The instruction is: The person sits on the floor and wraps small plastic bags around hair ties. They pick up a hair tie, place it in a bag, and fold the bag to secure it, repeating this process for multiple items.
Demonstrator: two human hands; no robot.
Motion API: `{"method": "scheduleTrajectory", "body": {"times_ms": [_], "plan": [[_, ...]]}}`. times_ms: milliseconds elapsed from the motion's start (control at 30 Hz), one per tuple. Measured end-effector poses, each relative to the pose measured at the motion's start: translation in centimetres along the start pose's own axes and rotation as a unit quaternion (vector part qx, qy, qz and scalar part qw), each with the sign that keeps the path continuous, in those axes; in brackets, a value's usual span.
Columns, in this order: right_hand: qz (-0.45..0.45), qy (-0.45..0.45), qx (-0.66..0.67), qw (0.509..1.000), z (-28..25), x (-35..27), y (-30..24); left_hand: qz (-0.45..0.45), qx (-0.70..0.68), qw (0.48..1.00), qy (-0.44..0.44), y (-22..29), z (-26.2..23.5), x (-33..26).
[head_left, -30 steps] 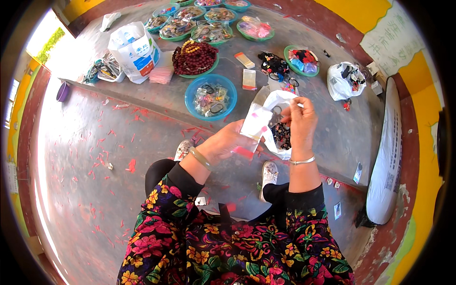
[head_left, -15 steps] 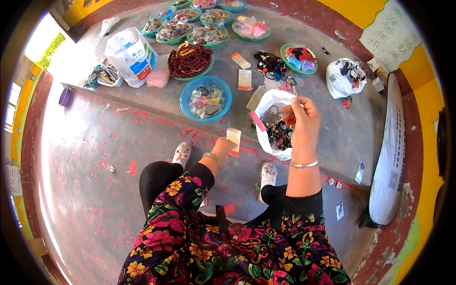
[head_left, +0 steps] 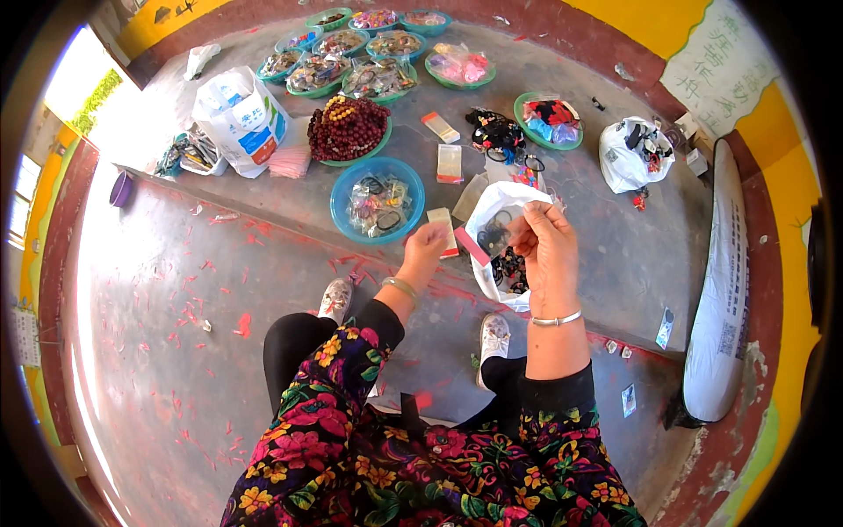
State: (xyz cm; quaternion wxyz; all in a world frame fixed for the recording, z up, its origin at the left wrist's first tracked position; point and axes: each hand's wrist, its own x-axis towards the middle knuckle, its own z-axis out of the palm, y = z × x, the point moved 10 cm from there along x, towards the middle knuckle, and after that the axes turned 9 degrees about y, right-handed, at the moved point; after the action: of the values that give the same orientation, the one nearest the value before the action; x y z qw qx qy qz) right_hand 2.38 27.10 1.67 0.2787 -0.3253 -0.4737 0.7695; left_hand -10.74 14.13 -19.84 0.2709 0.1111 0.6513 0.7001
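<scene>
Clear packet (head_left: 497,235) with a pink strip (head_left: 472,247) across 1 end: held up over the mouth of the white bag (head_left: 504,195). Right hand (head_left: 546,248) has it, thumb and fingers closed in a pinch on the packet's upper-right end. Long axis runs diagonal, from the fingers at upper right to the strip at lower left. Strip end points lower left, to the left hand's side; the strip itself lies crosswise to that axis. Dark loops show through the clear film; can't tell if they're inside the packet or in the bag behind it.

Left hand (head_left: 426,246): fingers bent, just beside a pale flat stack (head_left: 443,227) with a red end. Fingertips are blurred, so can't tell how far that grip is open, or whether it touches the stack. Stack's red end is the one nearer the person.

White bag stands open, black hair ties (head_left: 511,274) inside. Blue basin (head_left: 337,213) sits left of the bag, small clear packets in it. 2 more red-ended pale packs (head_left: 449,164) lie on the floor farther out. 1 bangle per wrist: silver bangle (head_left: 558,321) on the right, greenish bangle (head_left: 400,286) on the left.
</scene>
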Motion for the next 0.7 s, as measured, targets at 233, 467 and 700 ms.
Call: {"method": "scheduleTrajectory", "body": {"times_ms": [233,467,700], "plan": [[0.138,-0.017,0.055,0.989,1.1,-0.4,4.1,0.277,0.001,0.960,-0.035,22.9,2.9,-9.6],[0.103,-0.107,-0.115,0.982,3.4,-2.2,4.4,0.302,0.061,0.951,-0.026,24.6,0.8,-11.7],[-0.032,-0.201,-0.169,0.964,5.8,-2.7,1.3,0.033,-0.032,0.999,-0.024,19.6,-0.5,-9.4]]}}
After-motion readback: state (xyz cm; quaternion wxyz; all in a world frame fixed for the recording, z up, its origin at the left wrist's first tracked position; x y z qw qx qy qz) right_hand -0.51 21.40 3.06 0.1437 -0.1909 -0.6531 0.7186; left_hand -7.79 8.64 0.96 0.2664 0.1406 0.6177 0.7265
